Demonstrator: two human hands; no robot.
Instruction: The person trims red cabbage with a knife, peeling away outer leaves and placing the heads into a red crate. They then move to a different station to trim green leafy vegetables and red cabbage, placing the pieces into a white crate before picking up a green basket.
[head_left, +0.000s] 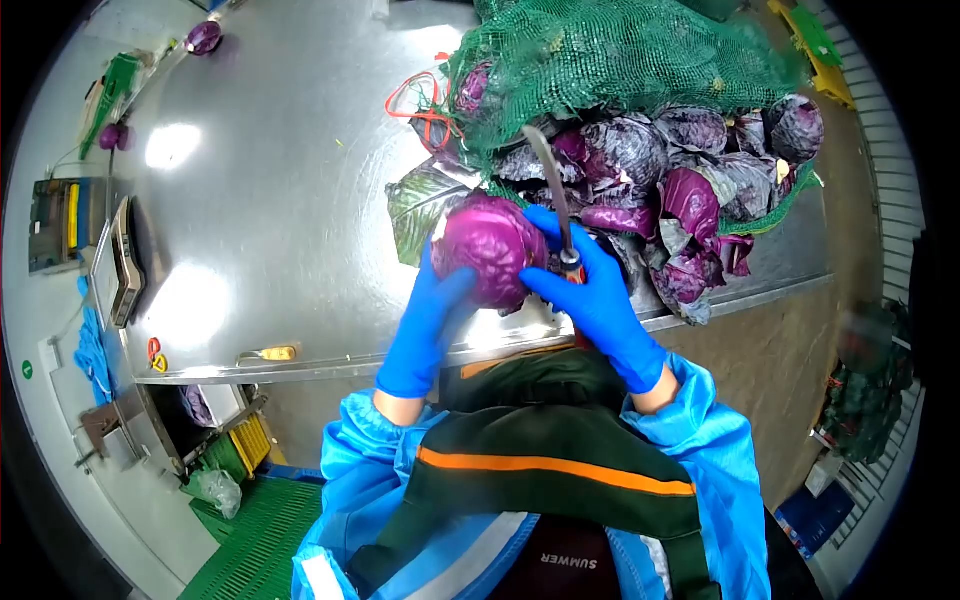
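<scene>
Fingers (500,272) of both gloved hands around red cabbage (487,245)

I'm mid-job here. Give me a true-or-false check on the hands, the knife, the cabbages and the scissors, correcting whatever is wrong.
1. The right hand holds the knife. True.
2. The left hand is bare. False: it wears a blue glove.
3. The cabbage between the hands is purple. True.
4. The knife's blade points toward the person's body. False: it points away, toward the far side.
5. Green netting covers part of the cabbage heap. True.
6. The scissors lie on the heap. False: they lie near the table's front edge, far to the left.
</scene>
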